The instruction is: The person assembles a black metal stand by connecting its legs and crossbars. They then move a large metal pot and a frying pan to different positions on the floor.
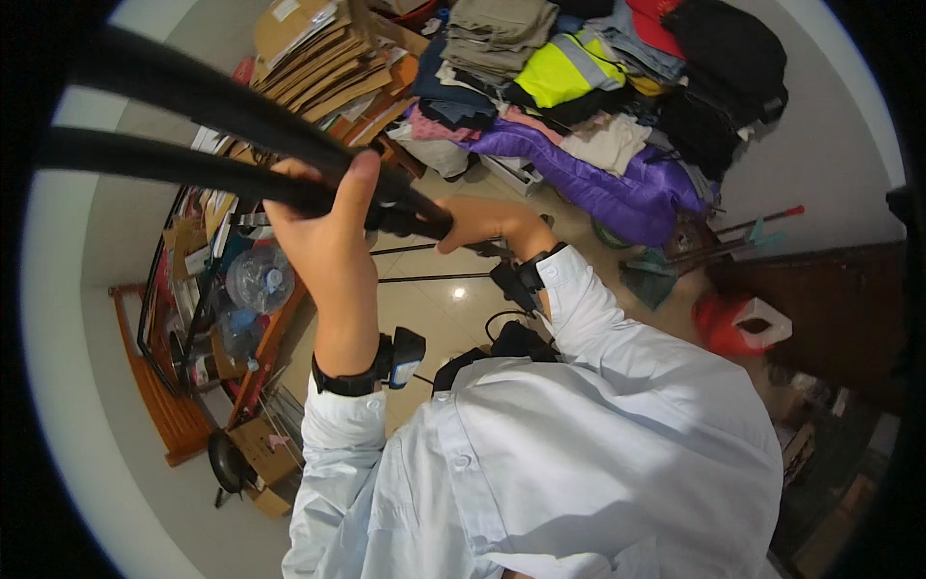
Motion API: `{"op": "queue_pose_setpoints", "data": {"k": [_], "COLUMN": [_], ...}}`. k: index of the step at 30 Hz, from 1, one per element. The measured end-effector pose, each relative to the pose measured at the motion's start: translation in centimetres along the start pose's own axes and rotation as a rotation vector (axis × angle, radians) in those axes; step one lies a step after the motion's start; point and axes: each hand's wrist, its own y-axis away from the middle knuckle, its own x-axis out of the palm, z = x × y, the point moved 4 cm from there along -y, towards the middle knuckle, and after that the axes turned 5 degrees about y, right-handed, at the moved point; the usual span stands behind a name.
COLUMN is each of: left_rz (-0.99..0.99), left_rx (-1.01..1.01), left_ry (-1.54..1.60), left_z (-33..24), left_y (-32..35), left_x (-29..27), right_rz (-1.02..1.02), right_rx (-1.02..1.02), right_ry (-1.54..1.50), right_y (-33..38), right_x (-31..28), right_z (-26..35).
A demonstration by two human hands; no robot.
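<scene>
Two thick black tubes of a black tubular stand rise to the upper left, and its exact kind does not show. My left hand is closed round these tubes, its thumb lying across the upper one. Just to the right, my right hand is curled at the lower end of the stand, where the tubes come together in a joint. Its fingertips are partly hidden. Thin black rods stretch across below the hands, over the tiled floor. Each wrist wears a black strap with a small device.
Folded clothes and a purple padded garment are heaped ahead. Stacked cardboard stands at the far left, above a cluttered shelf with a clear plastic bottle. A red bag and a green dustpan are at right.
</scene>
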Motion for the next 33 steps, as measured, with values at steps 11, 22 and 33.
{"op": "queue_pose_setpoints", "data": {"k": [11, 22, 33], "left_rz": [0.445, 0.738, 0.883], "left_rx": [-0.067, -0.133, -0.408], "left_ry": [0.151, 0.197, 0.396], "left_z": [3.0, 6.7, 13.6], "left_y": [2.1, 1.2, -4.1], "left_x": [16.4, 22.4, 21.7], "right_rz": [-0.358, -0.703, -1.237], "right_rx": [0.145, 0.377, 0.359], "right_ry": [0.0, 0.001, 0.082], "right_y": [13.2, 16.9, 11.5], "right_x": [-9.8, -11.4, -11.1], "right_z": [-4.7, -7.7, -9.0]}}
